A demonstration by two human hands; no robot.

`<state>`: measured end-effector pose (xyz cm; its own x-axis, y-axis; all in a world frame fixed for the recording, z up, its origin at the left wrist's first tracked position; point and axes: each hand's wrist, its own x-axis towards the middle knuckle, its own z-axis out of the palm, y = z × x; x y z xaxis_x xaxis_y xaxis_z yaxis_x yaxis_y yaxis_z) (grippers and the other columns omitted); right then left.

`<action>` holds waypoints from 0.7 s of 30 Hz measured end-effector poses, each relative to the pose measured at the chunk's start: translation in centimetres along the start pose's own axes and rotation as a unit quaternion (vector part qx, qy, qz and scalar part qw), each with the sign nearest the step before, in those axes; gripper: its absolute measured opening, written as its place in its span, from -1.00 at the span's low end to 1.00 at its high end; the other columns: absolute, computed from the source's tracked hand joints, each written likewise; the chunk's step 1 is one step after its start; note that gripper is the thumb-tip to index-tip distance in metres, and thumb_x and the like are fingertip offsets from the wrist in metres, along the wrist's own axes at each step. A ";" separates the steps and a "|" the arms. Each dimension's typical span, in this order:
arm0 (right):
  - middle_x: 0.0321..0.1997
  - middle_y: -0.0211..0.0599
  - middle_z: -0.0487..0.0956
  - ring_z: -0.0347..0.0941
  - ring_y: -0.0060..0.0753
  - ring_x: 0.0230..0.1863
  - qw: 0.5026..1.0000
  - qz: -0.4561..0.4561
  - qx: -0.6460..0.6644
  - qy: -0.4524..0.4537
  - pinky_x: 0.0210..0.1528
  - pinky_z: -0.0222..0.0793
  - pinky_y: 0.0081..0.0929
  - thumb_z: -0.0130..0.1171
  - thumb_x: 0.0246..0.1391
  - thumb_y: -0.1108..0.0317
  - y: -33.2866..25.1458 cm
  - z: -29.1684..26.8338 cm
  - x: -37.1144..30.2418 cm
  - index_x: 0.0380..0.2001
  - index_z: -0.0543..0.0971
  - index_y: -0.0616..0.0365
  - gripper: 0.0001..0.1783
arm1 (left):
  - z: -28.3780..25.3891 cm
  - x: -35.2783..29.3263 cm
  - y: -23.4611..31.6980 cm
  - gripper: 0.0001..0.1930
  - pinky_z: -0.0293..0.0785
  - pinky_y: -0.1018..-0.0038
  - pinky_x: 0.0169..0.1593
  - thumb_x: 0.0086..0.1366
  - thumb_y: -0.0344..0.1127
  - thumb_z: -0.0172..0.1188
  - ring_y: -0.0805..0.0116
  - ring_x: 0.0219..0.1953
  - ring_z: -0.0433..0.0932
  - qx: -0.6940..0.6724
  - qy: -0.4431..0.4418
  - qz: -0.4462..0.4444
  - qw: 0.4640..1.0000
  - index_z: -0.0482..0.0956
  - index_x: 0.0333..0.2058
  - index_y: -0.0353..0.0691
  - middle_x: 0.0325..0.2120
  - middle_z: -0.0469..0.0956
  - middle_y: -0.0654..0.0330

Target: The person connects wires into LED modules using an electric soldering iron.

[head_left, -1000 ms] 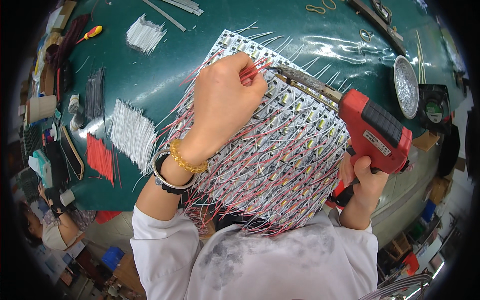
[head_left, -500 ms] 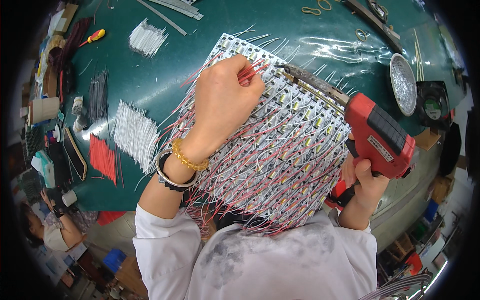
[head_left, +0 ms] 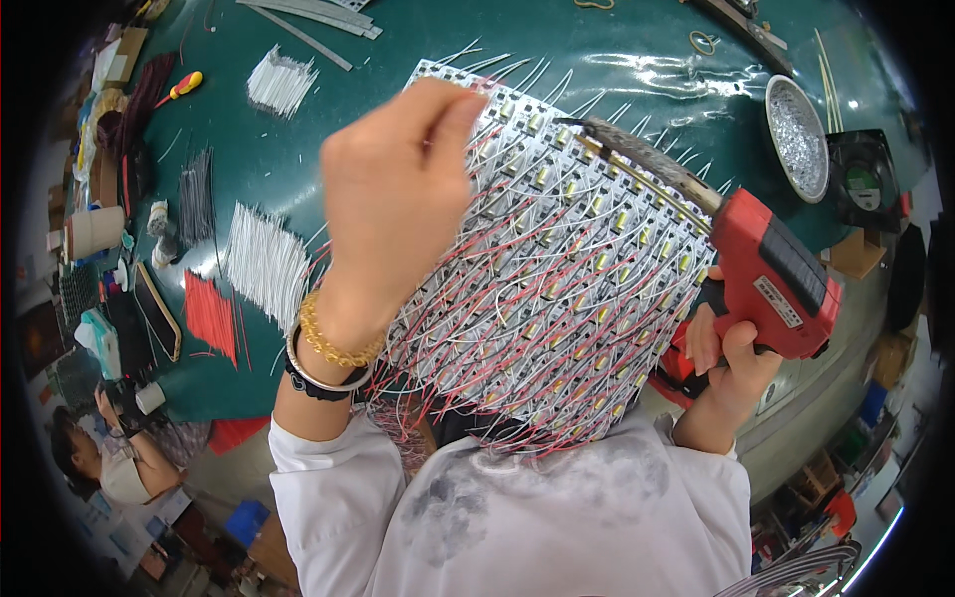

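The fingers of the left hand (head_left: 398, 189) are curling inward over the panel's far-left part; whether they are pinching anything cannot be told, the back of the hand and blur hiding it. The fingers of the right hand (head_left: 736, 370) are closing around the handle of a red soldering gun (head_left: 771, 269), whose tip is hovering at the panel's far edge; contact cannot be confirmed.

The component panel (head_left: 557, 249) is lying in the middle, extending from the green counter (head_left: 239, 129) toward the person's shirt (head_left: 557, 527). It is presenting as light, flat and rather stiff; its red and white leads are probably bending and snagging easily, so its outer edges are offering the safest hold. The gun is appearing heavier; its metal barrel, presumably hot, is best left untouched.

Farther out, white wires (head_left: 267, 264) and red wires (head_left: 210, 318) are lying left; a metal bowl (head_left: 773, 129) is standing far right.
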<state>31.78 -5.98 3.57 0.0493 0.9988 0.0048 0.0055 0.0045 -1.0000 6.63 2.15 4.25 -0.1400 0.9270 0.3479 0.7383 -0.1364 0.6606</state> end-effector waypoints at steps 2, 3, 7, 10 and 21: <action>-0.80 -0.47 0.27 0.13 -0.67 -0.84 1.000 0.005 -0.002 0.012 -0.77 0.02 -0.70 0.13 0.03 -0.06 0.1 -0.1 -0.3 -0.07 0.28 0.52 -0.26 | 1.3 -0.7 1.0 -0.89 0.30 0.39 -0.59 0.11 -0.41 0.17 0.17 -0.69 0.46 -0.095 -0.070 -0.020 0.993 0.49 -0.55 -0.29 -0.71 0.48 0.06; -0.80 -0.47 0.28 0.13 -0.67 -0.85 1.000 0.001 0.000 0.021 -0.77 0.02 -0.70 0.13 0.03 -0.07 0.1 -0.1 -0.5 -0.06 0.28 0.52 -0.25 | 2.0 -0.7 0.9 -0.88 0.31 0.37 -0.58 0.11 -0.39 0.17 0.12 -0.68 0.48 -0.082 -0.086 -0.008 0.993 0.48 -0.54 -0.28 -0.73 0.48 0.07; -0.80 -0.45 0.29 0.13 -0.66 -0.85 0.998 -0.007 -0.040 0.041 -0.78 0.03 -0.70 0.14 0.01 -0.10 0.0 0.2 -0.9 -0.05 0.27 0.53 -0.20 | 3.1 -0.8 -0.8 -0.82 0.34 0.33 -0.56 0.09 -0.33 0.18 0.11 -0.66 0.49 -0.041 -0.120 -0.053 0.990 0.47 -0.58 -0.29 -0.72 0.49 0.07; -0.80 -0.45 0.29 0.15 -0.66 -0.85 0.999 0.000 -0.043 0.032 -0.78 0.03 -0.70 0.15 -0.02 -0.12 0.3 0.3 -0.9 -0.05 0.26 0.54 -0.17 | 3.3 -1.1 -1.0 -0.82 0.35 0.34 -0.55 0.07 -0.32 0.18 0.13 -0.67 0.49 -0.038 -0.100 -0.062 0.992 0.47 -0.60 -0.29 -0.73 0.49 0.10; -0.81 -0.44 0.30 0.17 -0.65 -0.86 0.999 0.040 -0.026 0.012 -0.78 0.05 -0.70 0.17 -0.01 -0.08 0.9 0.3 -0.3 -0.11 0.29 0.47 -0.26 | 3.6 -1.5 -0.7 -0.84 0.36 0.35 -0.56 0.04 -0.33 0.18 0.17 -0.67 0.49 -0.012 -0.100 -0.073 0.992 0.47 -0.61 -0.28 -0.72 0.49 0.14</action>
<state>31.44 -6.28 2.66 0.0753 0.9944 -0.0743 0.0532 -0.0784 -0.9955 8.70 2.13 0.87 -0.1078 0.9881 0.1100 0.7032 -0.0024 0.7110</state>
